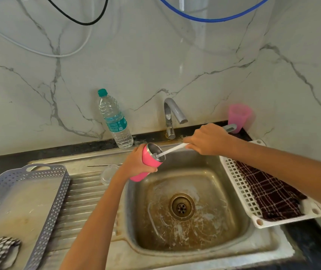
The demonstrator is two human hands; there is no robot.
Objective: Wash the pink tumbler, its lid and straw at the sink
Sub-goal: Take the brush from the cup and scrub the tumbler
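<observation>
My left hand (136,162) grips the pink tumbler (149,160), tilted with its steel mouth facing right, above the sink's left rim. In my right hand (207,140) is a long white bottle brush (172,150); its bristle end is inside the tumbler's mouth, and its grey handle end sticks out behind my hand. The clear lid (109,173) lies on the drainboard just left of my left wrist. A thin metal straw (104,165) lies flat on the drainboard behind the lid.
The steel sink (233,240) has a stained basin and a drain (181,206). A tap (172,115) stands behind it, with a water bottle (114,119) to its left and a pink cup (239,116) to its right. A grey basket (38,191) is left, a white tray with a checked cloth (269,193) right.
</observation>
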